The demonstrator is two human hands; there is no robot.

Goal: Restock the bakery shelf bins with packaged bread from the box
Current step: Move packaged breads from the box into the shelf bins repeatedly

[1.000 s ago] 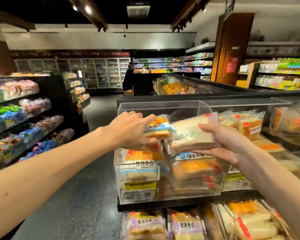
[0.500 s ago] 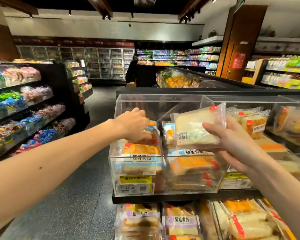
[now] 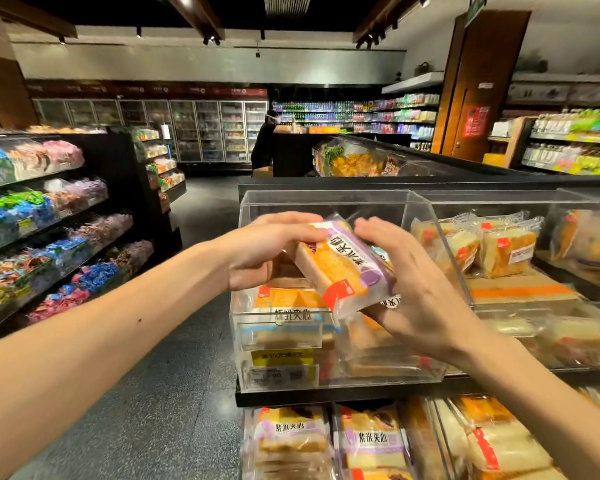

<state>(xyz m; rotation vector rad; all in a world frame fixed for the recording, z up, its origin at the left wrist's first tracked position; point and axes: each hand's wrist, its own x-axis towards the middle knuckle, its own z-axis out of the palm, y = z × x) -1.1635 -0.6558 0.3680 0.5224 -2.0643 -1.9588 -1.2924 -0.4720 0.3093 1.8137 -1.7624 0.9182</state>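
Observation:
A wrapped bread pack (image 3: 343, 263) with an orange face, purple band and red corner is tilted above the open top of a clear plastic bin (image 3: 326, 202). My left hand (image 3: 260, 252) grips its left end, thumb over the top. My right hand (image 3: 416, 289) holds its right side and underside, fingers curled round it. The bin below holds stacked bread packs (image 3: 291, 306) with a yellow price tag (image 3: 282, 355) on the front. The box is not in view.
A neighbouring clear bin (image 3: 499, 202) to the right holds several bread packs (image 3: 506, 244). More packs (image 3: 371, 441) fill the shelf below. A snack shelf (image 3: 49, 220) lines the left of the aisle. A person (image 3: 265, 140) stands far back by a counter.
The pack in my right hand has turned over to show its orange and purple face. My left hand has come out of the bin and taken hold of the pack's left end.

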